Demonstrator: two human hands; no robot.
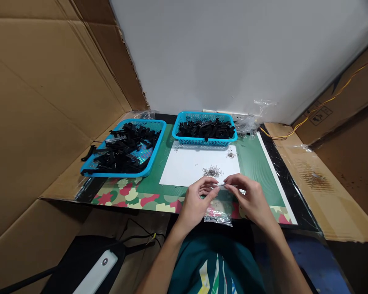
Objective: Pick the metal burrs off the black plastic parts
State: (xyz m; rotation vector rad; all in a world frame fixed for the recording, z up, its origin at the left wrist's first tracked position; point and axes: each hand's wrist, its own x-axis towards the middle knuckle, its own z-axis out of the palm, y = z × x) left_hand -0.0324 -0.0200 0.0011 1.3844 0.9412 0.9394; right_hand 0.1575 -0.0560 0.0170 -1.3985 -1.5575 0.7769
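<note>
Near the table's front edge, my left hand (199,200) and my right hand (247,196) pinch the top edge of a clear plastic bag (219,212) between them. The bag hangs below the fingers, over the front edge of the table. Whatever small contents it has are too unclear to tell. Just beyond my fingertips, a pile of tiny metal pieces (212,171) lies on a white sheet (184,165). A smaller pile of tiny pieces (231,155) is at the sheet's right side.
A blue basket (205,141) of black parts stands behind the sheet, and a blue tray (155,157) of black parts is at left. Crumpled clear plastic (247,125) lies at back right. Cardboard walls flank both sides; a yellow wire (331,99) runs at right.
</note>
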